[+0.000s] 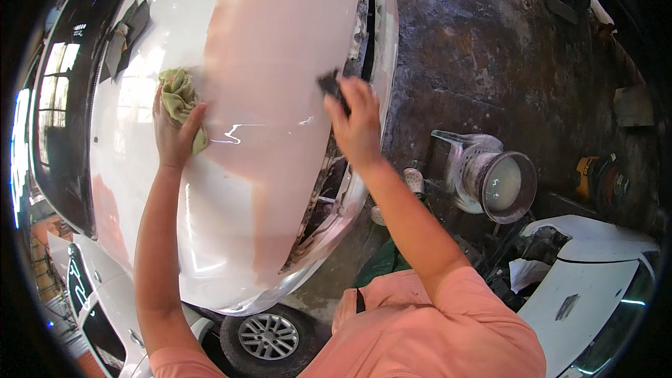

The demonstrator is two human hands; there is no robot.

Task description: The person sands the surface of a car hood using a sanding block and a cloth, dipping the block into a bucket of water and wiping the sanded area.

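Observation:
A white car hood [301, 196] with broad pinkish patches lies beneath both my hands. My left hand [175, 133] is closed on a crumpled yellow-green cloth [179, 92], resting on the hood's white part by the edge of a pink patch. Over at the hood's front edge, beside the grille opening, my right hand [357, 122] grips a small dark pad [330, 84], smeared by motion; I cannot tell exactly what kind it is. Wet glints show on the pink surface between my hands. Several dark grey sheets, like sandpaper [126, 36], lie near the windshield.
A pale bucket [509, 185] with cloudy liquid stands on a whitish plastic stool [465, 150] to the right. A wheel [269, 337] is below the bumper. Another white vehicle part [591, 294] fills the lower right; a white car [105, 308] stands lower left. The floor [476, 49] is dark and stained.

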